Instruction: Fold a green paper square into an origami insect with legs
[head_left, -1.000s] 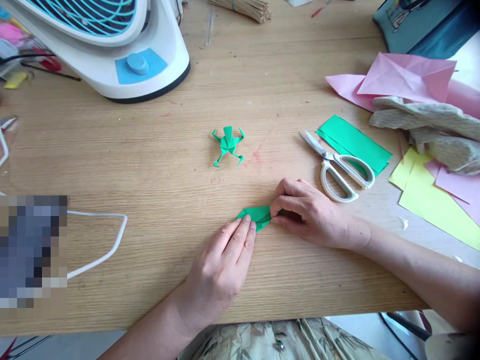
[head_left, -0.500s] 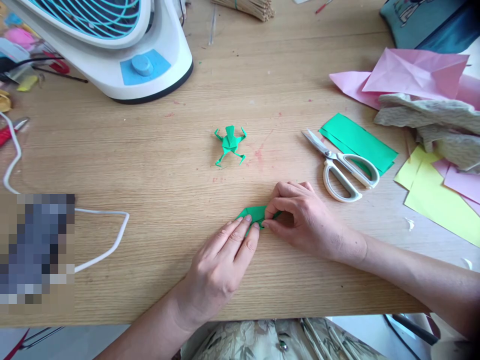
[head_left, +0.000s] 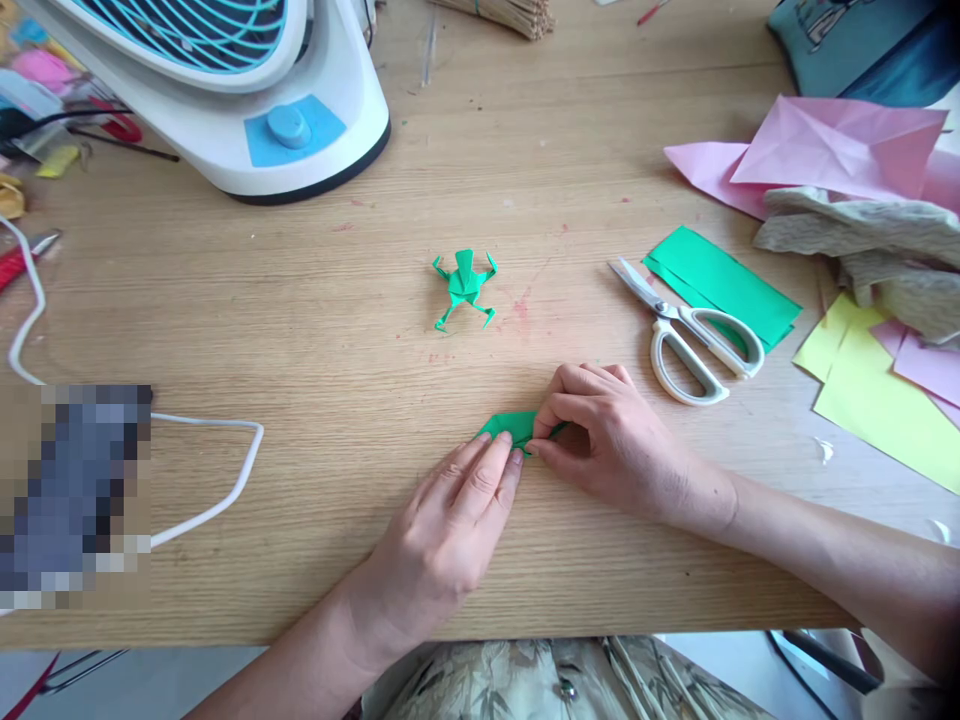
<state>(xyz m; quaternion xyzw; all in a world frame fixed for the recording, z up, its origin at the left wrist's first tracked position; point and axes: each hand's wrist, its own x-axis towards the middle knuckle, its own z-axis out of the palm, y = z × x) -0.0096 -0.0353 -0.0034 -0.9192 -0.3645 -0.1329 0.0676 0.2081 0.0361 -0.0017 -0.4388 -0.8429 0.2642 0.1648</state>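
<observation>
A small folded piece of green paper (head_left: 506,427) lies on the wooden table near its front edge. My left hand (head_left: 450,530) presses its fingertips flat on the paper's lower left part, fingers stretched out together. My right hand (head_left: 611,440) pinches the paper's right end between thumb and fingers. Most of the paper is hidden under both hands. A finished green paper frog (head_left: 465,286) sits on the table beyond the hands, apart from them.
White-handled scissors (head_left: 686,335) lie on green paper strips (head_left: 720,280) to the right. Pink paper (head_left: 825,150), yellow paper (head_left: 877,400) and a cloth (head_left: 862,240) fill the far right. A white fan (head_left: 225,90) stands at the back left; a white cable (head_left: 210,480) loops at the left.
My right hand's pinch has slid a little leftwards along the green paper, and less of the paper shows. My left hand stays pressed on it.
</observation>
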